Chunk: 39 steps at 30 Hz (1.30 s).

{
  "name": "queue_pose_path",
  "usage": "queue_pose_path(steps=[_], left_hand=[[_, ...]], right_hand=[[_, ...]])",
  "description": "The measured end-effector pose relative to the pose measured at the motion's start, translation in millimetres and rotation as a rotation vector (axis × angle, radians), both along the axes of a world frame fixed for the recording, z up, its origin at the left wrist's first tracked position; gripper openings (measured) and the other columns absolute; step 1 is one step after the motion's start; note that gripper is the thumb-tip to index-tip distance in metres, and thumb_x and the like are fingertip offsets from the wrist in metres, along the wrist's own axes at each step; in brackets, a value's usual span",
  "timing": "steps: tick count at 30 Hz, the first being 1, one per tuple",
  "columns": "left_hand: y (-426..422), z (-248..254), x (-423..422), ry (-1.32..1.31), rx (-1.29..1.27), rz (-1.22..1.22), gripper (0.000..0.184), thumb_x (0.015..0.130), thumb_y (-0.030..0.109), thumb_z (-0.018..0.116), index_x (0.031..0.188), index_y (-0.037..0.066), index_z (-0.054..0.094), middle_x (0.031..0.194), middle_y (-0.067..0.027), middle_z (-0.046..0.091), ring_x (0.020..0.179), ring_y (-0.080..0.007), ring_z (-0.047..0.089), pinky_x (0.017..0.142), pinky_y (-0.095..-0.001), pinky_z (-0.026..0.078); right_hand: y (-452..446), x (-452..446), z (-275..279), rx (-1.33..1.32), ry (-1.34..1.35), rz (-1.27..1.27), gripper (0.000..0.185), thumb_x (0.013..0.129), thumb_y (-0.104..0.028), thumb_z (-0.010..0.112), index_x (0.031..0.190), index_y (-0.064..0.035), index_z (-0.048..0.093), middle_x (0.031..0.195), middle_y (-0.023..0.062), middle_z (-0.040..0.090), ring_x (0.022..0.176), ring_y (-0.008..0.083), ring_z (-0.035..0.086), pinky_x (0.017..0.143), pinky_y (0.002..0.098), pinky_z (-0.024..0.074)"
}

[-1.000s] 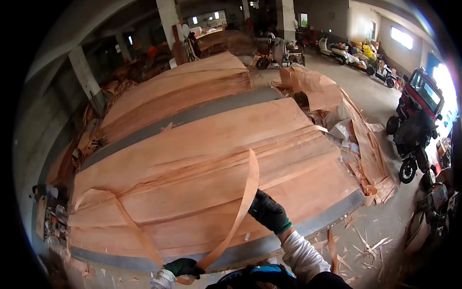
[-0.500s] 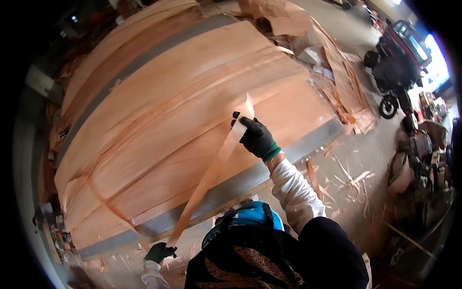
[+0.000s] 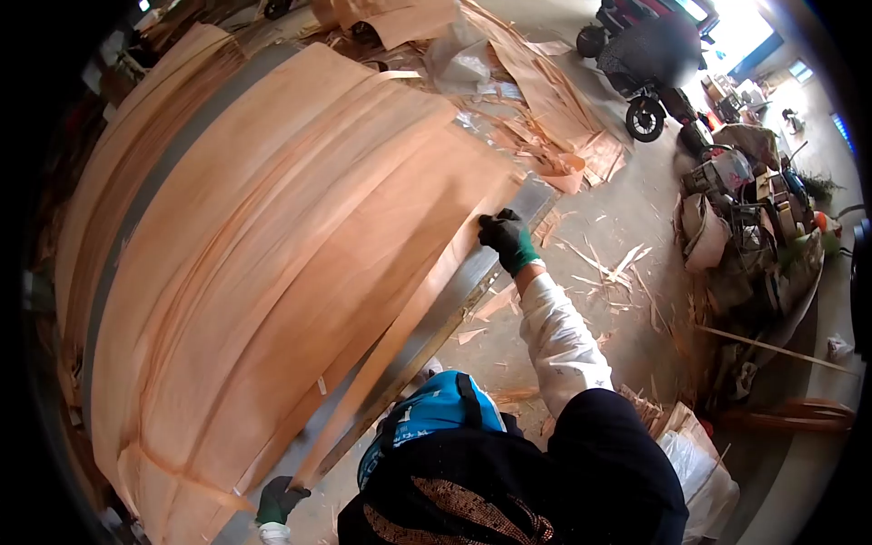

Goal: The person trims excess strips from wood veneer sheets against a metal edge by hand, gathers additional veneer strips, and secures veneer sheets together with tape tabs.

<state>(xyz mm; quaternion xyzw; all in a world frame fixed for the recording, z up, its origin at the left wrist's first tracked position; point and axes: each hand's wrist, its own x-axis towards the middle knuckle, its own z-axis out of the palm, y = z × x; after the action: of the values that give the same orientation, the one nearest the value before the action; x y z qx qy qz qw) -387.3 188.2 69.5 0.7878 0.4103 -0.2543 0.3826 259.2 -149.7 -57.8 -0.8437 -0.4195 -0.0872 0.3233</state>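
Note:
A long, narrow strip of wood veneer [image 3: 386, 350] runs along the near edge of a broad stack of thin veneer sheets [image 3: 300, 227]. My right hand [image 3: 509, 240], in a dark glove with a green cuff, closes on the strip's far end near the stack's right corner. At lower left, my gloved left hand [image 3: 282, 500] is closed at the strip's near end, its fingers partly hidden. A thinner veneer band [image 3: 213, 490] also reaches toward this hand from the stack's left part. Grey metal surface [image 3: 413, 354] shows under the strip.
Torn veneer [image 3: 568, 104] and clear plastic lie beyond the stack. Splinters [image 3: 622, 263] litter the concrete floor on the right. A motorbike [image 3: 645, 68] stands at the back right, near piled household items [image 3: 736, 191]. A veneer bundle with plastic [image 3: 695, 463] lies at lower right.
My right hand has brought the strip's far end down from above the stack to its near right edge. The view has turned right. My left hand stays at the strip's near end.

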Motion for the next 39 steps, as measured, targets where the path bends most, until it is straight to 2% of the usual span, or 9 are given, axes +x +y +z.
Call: queue_pose_path(steps=[4, 5, 12, 21, 24, 28, 34, 37, 39], left_hand=[[-3.1, 13.9, 42.5, -0.034, 0.022, 0.022, 0.034, 0.076, 0.031, 0.074, 0.089, 0.000, 0.073, 0.079, -0.0159, 0.071, 0.076, -0.0295, 0.067, 0.073, -0.0382, 0.051], [-2.4, 10.3, 44.6, -0.060, 0.029, 0.032, 0.033, 0.077, 0.031, 0.073, 0.088, 0.000, 0.072, 0.079, -0.0162, 0.070, 0.075, -0.0294, 0.067, 0.072, -0.0381, 0.051], [2.4, -21.8, 35.0, -0.082, 0.211, 0.021, 0.029, 0.083, 0.027, 0.069, 0.086, -0.001, 0.070, 0.073, -0.0172, 0.067, 0.068, -0.0278, 0.065, 0.068, -0.0378, 0.050], [4.0, -6.0, 47.4, -0.210, 0.142, 0.202, 0.029, 0.084, 0.025, 0.070, 0.086, -0.004, 0.067, 0.074, -0.0123, 0.068, 0.068, -0.0194, 0.062, 0.064, -0.0346, 0.049], [11.4, -18.1, 34.0, -0.223, 0.187, 0.181, 0.028, 0.083, 0.024, 0.072, 0.089, -0.003, 0.067, 0.076, -0.0130, 0.068, 0.069, -0.0199, 0.063, 0.067, -0.0359, 0.050], [7.9, -11.8, 37.6, -0.134, 0.282, 0.027, 0.025, 0.083, 0.024, 0.071, 0.087, 0.000, 0.067, 0.079, -0.0176, 0.068, 0.074, -0.0290, 0.066, 0.070, -0.0395, 0.051], [8.2, -29.5, 12.8, -0.117, 0.313, 0.136, 0.031, 0.084, 0.035, 0.068, 0.083, 0.004, 0.068, 0.085, -0.0199, 0.067, 0.083, -0.0356, 0.066, 0.075, -0.0433, 0.051], [2.9, -31.9, 12.7, -0.147, 0.364, 0.201, 0.033, 0.082, 0.035, 0.072, 0.081, 0.003, 0.065, 0.080, -0.0179, 0.067, 0.075, -0.0309, 0.067, 0.067, -0.0376, 0.050], [-3.5, -11.1, 32.3, -0.170, 0.367, 0.309, 0.026, 0.082, 0.027, 0.074, 0.082, 0.003, 0.065, 0.075, -0.0156, 0.067, 0.069, -0.0247, 0.066, 0.065, -0.0363, 0.050]], right_hand=[[5.9, 17.5, 16.4, 0.828, 1.195, -0.613, 0.035, 0.078, -0.003, 0.072, 0.109, 0.0001, 0.058, 0.074, 0.0074, 0.061, 0.058, 0.0190, 0.060, 0.050, 0.0300, 0.0493], [1.4, 31.0, 4.5, 0.855, 1.197, -0.570, 0.049, 0.078, -0.007, 0.074, 0.120, 0.0010, 0.052, 0.073, 0.0082, 0.063, 0.052, 0.0195, 0.060, 0.045, 0.0302, 0.0482], [12.0, 40.8, -5.5, 0.641, 0.903, -0.788, 0.050, 0.075, -0.005, 0.075, 0.121, 0.0022, 0.056, 0.076, 0.0132, 0.067, 0.055, 0.0206, 0.064, 0.049, 0.0321, 0.0512], [21.8, 34.8, -12.3, 0.290, 0.566, -0.920, 0.067, 0.069, -0.020, 0.079, 0.126, 0.0028, 0.052, 0.106, 0.0239, 0.067, 0.098, 0.0356, 0.066, 0.085, 0.0370, 0.0510], [26.0, 32.3, -4.7, 0.267, 0.582, -0.923, 0.081, 0.070, -0.023, 0.079, 0.137, 0.0042, 0.042, 0.130, 0.0271, 0.055, 0.120, 0.0372, 0.055, 0.100, 0.0375, 0.0441], [22.4, 41.4, -26.2, -0.003, 0.145, -0.849, 0.100, 0.076, -0.044, 0.071, 0.149, 0.0031, 0.022, 0.154, 0.0235, 0.026, 0.145, 0.0364, 0.019, 0.120, 0.0368, 0.0138], [10.3, 50.0, -25.4, -0.511, -0.234, -0.714, 0.063, 0.083, -0.049, 0.059, 0.136, -0.0144, 0.052, 0.142, 0.0212, 0.047, 0.132, 0.0363, 0.043, 0.109, 0.0451, 0.0319], [21.9, 40.0, -1.7, -0.421, -0.137, -0.533, 0.027, 0.084, -0.039, 0.057, 0.093, -0.0147, 0.067, 0.095, 0.0134, 0.067, 0.092, 0.0350, 0.063, 0.080, 0.0468, 0.0483], [23.5, 42.8, -4.0, -0.469, -0.080, -0.494, 0.023, 0.083, -0.032, 0.055, 0.090, -0.0135, 0.067, 0.093, 0.0154, 0.067, 0.089, 0.0362, 0.063, 0.078, 0.0477, 0.0487]])
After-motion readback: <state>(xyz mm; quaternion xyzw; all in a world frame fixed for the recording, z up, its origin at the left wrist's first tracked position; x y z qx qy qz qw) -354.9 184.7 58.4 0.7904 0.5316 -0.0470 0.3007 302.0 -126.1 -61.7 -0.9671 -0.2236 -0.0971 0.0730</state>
